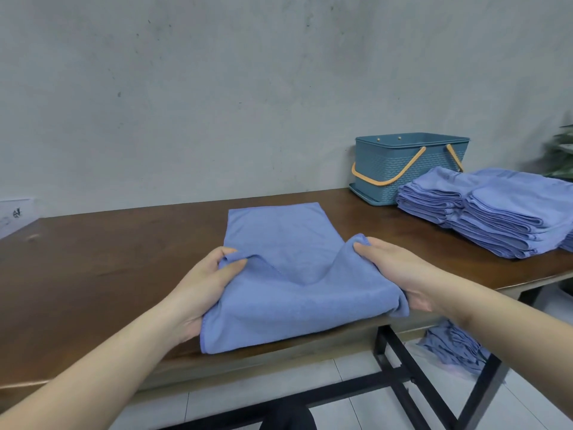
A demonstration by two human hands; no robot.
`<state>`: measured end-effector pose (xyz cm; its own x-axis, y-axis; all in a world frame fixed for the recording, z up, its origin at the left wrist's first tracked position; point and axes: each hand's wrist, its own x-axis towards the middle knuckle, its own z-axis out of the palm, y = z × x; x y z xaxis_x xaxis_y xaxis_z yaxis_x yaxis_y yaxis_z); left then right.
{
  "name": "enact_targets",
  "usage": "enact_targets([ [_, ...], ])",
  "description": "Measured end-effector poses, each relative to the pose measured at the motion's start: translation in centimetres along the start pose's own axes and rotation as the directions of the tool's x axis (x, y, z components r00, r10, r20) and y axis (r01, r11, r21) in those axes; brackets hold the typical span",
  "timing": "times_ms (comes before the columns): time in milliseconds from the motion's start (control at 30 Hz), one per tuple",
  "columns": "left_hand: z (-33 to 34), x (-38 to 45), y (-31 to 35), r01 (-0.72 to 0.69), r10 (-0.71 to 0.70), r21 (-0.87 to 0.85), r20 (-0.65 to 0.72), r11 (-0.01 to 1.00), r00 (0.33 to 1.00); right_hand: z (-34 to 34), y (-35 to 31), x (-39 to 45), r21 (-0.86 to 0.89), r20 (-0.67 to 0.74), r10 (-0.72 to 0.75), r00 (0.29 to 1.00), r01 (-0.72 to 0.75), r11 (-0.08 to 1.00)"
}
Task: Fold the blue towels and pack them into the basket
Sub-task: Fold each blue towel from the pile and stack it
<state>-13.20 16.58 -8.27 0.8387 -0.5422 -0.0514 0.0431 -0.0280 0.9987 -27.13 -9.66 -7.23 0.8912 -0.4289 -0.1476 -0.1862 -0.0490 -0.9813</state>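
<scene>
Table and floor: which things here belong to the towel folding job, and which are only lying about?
Belong to the job:
- towel, pinched by left hand and right hand
- folded stacks
- basket
- towel heap on the floor, probably

Only lying about:
- plant
- paper at the wall

A long brown wooden table [93, 274] stands on black metal legs [400, 377] in front of a gray wall [217, 88] with small dark spots on it. The floor [350, 408] under the table has pale tiles. A green plant [559, 153] peeks in at the far right edge, and a white paper [14, 215] with dark marks sits at the far left, by the wall.
</scene>
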Motion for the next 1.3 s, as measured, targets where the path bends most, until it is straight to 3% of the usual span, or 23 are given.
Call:
enact_targets([
  [100,-0.8,1.5,0.4,-0.031,0.034,0.031,-0.101,0.999,0.994,0.0,-0.4,0.9,-0.161,-0.044,-0.102,0.994,0.093,0.983],
  [233,-1.1,3.9,1.4,-0.083,0.071,-0.052,-0.201,0.995,0.977,0.0,-1.3,2.8,-0.272,-0.115,-0.189,0.975,0.152,0.950],
  [367,-1.1,6.4,2.5,-0.133,0.126,-0.019,-0.221,0.991,0.967,-0.3,-2.4,5.3,-0.286,-0.182,-0.258,0.949,0.200,0.937],
  [500,-1.4,9.0,2.7,-0.067,0.066,0.000,-0.186,0.998,0.980,-1.1,-3.0,8.1,-0.336,-0.212,-0.314,0.926,0.232,0.913],
  [900,-3.1,17.4,3.1,-0.056,0.029,-0.100,-0.257,0.993,0.966,-1.9,-4.1,19.5,-0.296,-0.230,-0.312,0.922,0.239,0.925],
  [1200,-3.9,27.6,3.6,0.009,-0.005,0.015,-0.277,1.000,0.961,-2.4,-5.7,28.7,-0.315,-0.208,-0.245,0.947,0.172,0.933],
  [1300,-4.3,30.4,2.0,-0.005,0.071,0.191,-0.339,0.982,0.938,-2.3,-4.8,31.6,-0.374,-0.199,-0.222,0.955,0.135,0.918],
])
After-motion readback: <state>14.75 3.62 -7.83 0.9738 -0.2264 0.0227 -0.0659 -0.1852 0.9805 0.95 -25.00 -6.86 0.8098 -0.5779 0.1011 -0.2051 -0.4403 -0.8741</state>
